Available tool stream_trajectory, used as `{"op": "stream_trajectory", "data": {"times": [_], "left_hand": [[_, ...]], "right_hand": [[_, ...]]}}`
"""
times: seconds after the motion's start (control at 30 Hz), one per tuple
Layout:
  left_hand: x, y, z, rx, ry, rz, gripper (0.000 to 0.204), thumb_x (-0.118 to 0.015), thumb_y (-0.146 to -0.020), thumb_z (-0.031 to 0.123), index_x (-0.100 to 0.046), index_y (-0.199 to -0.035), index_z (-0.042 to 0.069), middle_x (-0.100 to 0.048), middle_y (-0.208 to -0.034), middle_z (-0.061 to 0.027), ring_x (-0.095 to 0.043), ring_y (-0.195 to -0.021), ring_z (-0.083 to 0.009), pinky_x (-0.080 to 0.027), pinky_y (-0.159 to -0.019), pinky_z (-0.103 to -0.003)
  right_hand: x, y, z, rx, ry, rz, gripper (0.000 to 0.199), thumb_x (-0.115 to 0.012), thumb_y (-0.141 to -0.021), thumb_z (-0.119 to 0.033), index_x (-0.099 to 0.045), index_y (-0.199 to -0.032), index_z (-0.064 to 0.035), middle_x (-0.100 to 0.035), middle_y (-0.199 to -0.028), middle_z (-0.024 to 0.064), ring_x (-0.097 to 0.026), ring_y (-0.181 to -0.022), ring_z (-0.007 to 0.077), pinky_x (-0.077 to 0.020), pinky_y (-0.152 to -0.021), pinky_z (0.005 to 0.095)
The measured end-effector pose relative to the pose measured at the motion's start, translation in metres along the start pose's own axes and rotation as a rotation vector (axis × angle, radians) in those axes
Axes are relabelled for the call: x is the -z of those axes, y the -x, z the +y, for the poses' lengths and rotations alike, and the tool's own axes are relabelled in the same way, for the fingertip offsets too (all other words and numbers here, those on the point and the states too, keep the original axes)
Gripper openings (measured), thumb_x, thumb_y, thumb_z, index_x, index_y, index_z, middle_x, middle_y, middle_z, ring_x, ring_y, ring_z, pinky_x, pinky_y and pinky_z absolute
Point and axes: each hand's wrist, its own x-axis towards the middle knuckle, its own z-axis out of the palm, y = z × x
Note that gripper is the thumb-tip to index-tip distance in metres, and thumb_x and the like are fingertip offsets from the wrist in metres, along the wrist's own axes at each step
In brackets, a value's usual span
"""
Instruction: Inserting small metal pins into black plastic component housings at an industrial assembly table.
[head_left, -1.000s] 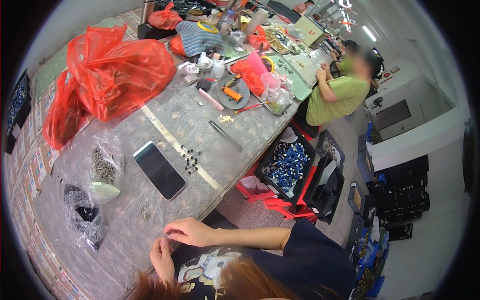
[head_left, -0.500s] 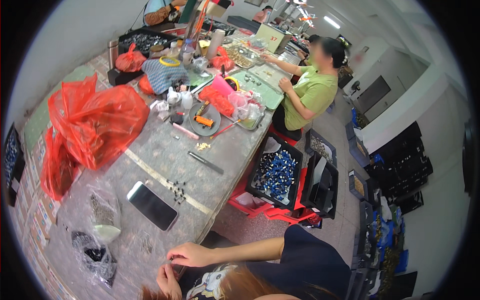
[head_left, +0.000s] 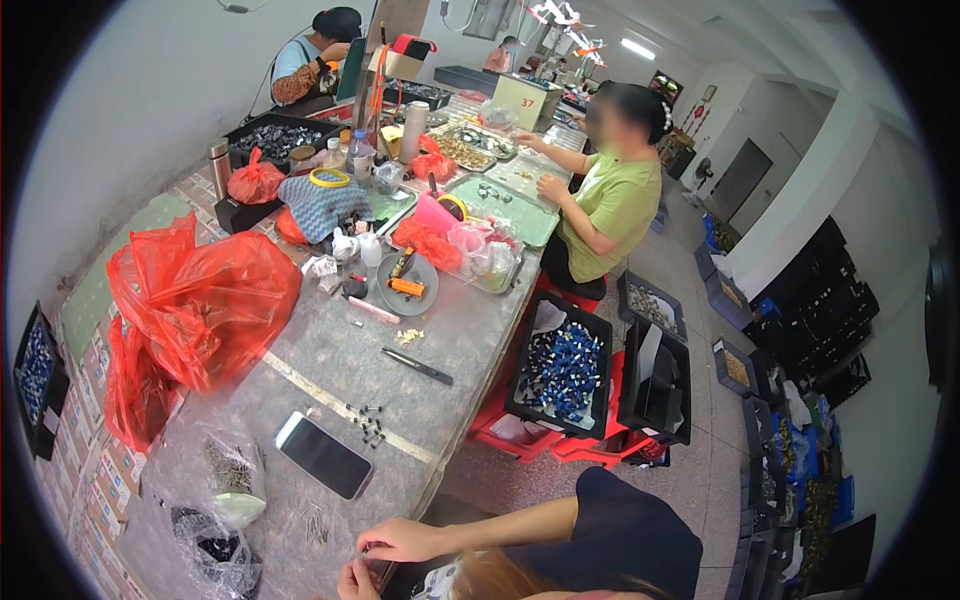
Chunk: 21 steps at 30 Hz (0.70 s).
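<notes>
Red plastic bags [head_left: 205, 300] slump at the bench's left. Near them, a clear bag of small metal parts [head_left: 232, 478], loose pins [head_left: 315, 522] and a dark phone [head_left: 322, 455] lie on the grey worktop [head_left: 330, 365]. At the lower edge the left hand [head_left: 357, 580] and right hand [head_left: 405, 540] pinch something tiny together; what exactly, I cannot tell. Judging by the scattered pins, most remain unhandled. Rightwards, a crate of blue pieces [head_left: 560, 372] sits on the workshop floor.
</notes>
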Motion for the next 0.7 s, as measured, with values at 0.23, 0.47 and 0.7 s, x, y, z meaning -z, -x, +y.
{"op": "stream_trajectory", "data": {"times": [0.23,0.47,0.7], "left_hand": [[0.007,0.006,0.012,-0.056,-0.753,-0.022,0.038,-0.041,-0.088,0.024,-0.041,-0.119,0.003,-0.051,-0.109,-0.0162,-0.05,-0.093,-0.0333,-0.04,-0.083,-0.031],[-0.003,-0.003,-0.004,-0.154,-0.394,0.202,0.026,-0.042,-0.087,0.024,-0.051,-0.073,0.003,-0.045,-0.056,0.0014,-0.039,-0.05,-0.0044,-0.03,-0.046,-0.018],[-0.022,0.007,0.011,-0.185,-0.439,0.22,0.025,-0.042,-0.087,0.023,-0.05,-0.073,0.004,-0.044,-0.057,0.0014,-0.039,-0.05,-0.0044,-0.03,-0.046,-0.018]], "right_hand": [[0.003,-0.003,0.002,-0.01,-0.012,-0.014,0.018,-0.053,-0.079,-0.016,-0.052,-0.089,-0.0019,-0.055,-0.069,0.0104,-0.053,-0.061,0.021,-0.0405,-0.057,0.0308],[0.005,-0.003,-0.006,-0.061,-0.073,-0.048,0.018,-0.053,-0.079,-0.016,-0.052,-0.091,-0.0018,-0.057,-0.072,0.0104,-0.054,-0.064,0.0186,-0.0409,-0.059,0.0298],[0.005,-0.001,-0.005,-0.051,-0.237,0.022,0.018,-0.053,-0.076,-0.012,-0.053,-0.09,-0.0005,-0.058,-0.077,0.0094,-0.055,-0.07,0.0145,-0.042,-0.064,0.0266]]}}
